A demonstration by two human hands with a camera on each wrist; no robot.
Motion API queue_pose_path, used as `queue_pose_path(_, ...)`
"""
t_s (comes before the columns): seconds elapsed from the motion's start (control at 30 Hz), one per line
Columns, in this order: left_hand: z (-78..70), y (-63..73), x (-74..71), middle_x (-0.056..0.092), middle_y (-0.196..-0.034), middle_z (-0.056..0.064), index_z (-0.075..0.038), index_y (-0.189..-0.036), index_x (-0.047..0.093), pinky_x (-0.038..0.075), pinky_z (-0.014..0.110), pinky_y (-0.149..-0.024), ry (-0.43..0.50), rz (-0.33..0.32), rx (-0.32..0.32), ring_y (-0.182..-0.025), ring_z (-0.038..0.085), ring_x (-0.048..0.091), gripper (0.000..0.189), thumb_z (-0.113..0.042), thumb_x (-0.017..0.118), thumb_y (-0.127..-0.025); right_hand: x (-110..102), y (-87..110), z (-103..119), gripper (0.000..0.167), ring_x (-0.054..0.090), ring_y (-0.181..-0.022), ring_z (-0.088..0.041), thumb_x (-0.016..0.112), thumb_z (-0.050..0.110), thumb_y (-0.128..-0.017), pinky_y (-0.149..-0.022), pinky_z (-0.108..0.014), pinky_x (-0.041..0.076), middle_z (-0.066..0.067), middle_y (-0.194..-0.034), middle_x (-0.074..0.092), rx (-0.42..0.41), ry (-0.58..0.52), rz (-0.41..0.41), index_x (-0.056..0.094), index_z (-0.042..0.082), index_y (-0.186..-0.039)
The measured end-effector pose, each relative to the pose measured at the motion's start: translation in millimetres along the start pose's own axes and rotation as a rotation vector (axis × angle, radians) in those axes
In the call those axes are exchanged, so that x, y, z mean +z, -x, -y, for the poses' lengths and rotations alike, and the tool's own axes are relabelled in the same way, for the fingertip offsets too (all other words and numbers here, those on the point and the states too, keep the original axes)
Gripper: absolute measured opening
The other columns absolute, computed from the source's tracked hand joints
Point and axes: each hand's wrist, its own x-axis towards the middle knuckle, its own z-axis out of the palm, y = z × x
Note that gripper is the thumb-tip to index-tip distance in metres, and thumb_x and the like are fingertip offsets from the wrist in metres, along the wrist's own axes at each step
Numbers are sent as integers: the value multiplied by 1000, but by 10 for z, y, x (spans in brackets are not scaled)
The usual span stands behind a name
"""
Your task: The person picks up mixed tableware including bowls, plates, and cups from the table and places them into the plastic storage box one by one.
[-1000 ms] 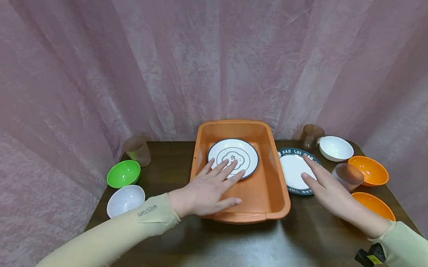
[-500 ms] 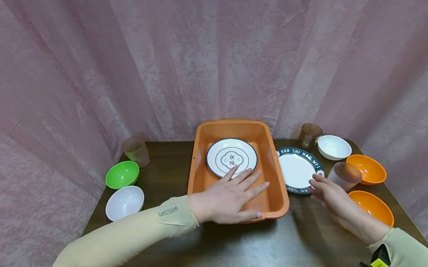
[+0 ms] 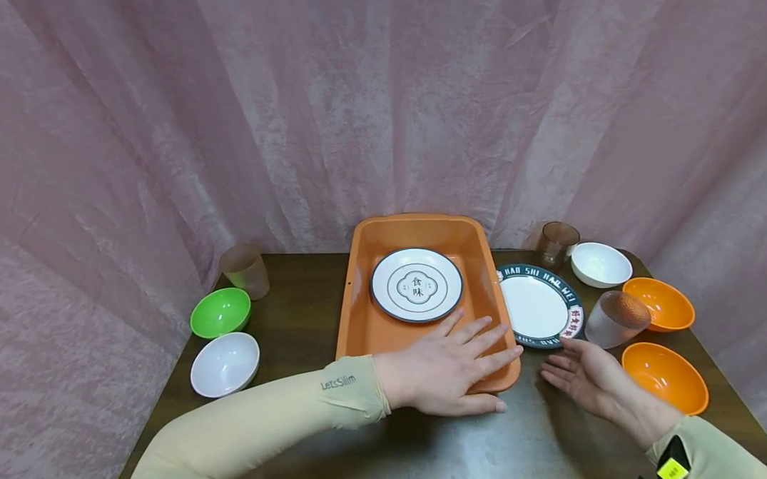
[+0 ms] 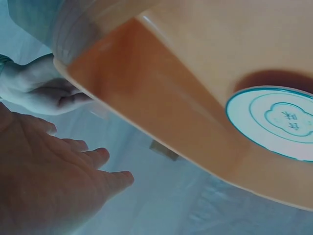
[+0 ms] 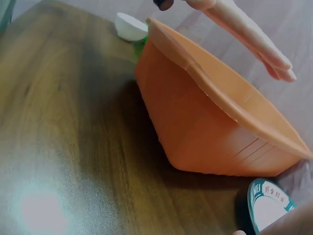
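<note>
My left hand (image 3: 450,369) is spread flat, palm down, over the near right corner of an orange plastic basin (image 3: 344,341), holding nothing. Inside the basin lies a white plate (image 3: 385,286) with a thin dark rim line and Chinese characters. To the basin's right, a white plate with a lettered teal rim (image 3: 534,304) rests on the table. My right hand (image 3: 589,380), palm turned inward and fingers extended, has its fingertips right at that plate's near edge. In the right wrist view, the teal-rimmed plate (image 5: 269,210) appears beside the basin, low at the right.
At the right stand a brown glass (image 3: 559,245), a white bowl (image 3: 601,264), a frosted tumbler (image 3: 612,322) and two orange bowls (image 3: 659,304). On the left are a frosted cup (image 3: 246,270), a green bowl (image 3: 220,313) and a white bowl (image 3: 225,364). A pink curtain (image 3: 378,111) hangs behind.
My left hand has moved right and nearer, from over the plate to the basin's near right corner. My right hand has come down and nearer, turning its palm inward beside the teal-rimmed plate.
</note>
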Motion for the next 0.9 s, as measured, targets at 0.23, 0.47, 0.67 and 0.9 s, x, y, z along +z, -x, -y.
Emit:
queue_pose_path(0.23, -78, -94, 11, -5, -172, -6, -40, -162, -1, 2, 49, -129, -29, 10, 9, -160, 19, 3, 76, -76, 16, -98, -49, -70, -15, 69, 1, -159, -33, 20, 37, -111, -128, -44, 13, -13, -169, -18, 25, -120, -9, -22, 13, -159)
queue_pose_path(0.47, -104, -149, 23, 1, -173, -2, -37, -163, 4, 6, 45, -130, -25, 16, 29, -160, 22, 7, 76, -74, 20, -99, -62, -165, -25, 66, 11, -157, -20, 21, 37, -111, -128, -36, 17, -3, -172, -8, 48, -274, -9, -17, 17, -161)
queue_pose_path(0.67, -117, -190, 26, 0, -173, -2, -38, -163, -1, 7, 45, -130, -28, 18, 34, -160, 22, 7, 76, -74, 20, -99, -76, -220, -34, 65, 14, -156, -15, 23, 36, -111, -128, -32, 18, -3, -168, 13, 47, -344, 0, -13, 20, -162)
queue_pose_path(0.9, -123, -208, 29, 2, -173, -2, -37, -163, 0, 8, 47, -130, -34, 25, 25, -160, 21, 6, 76, -74, 20, -99, -84, -265, -24, 63, 19, -154, -13, 24, 36, -111, -127, -31, 21, -1, -161, 25, 49, -354, -27, -8, 21, -163)
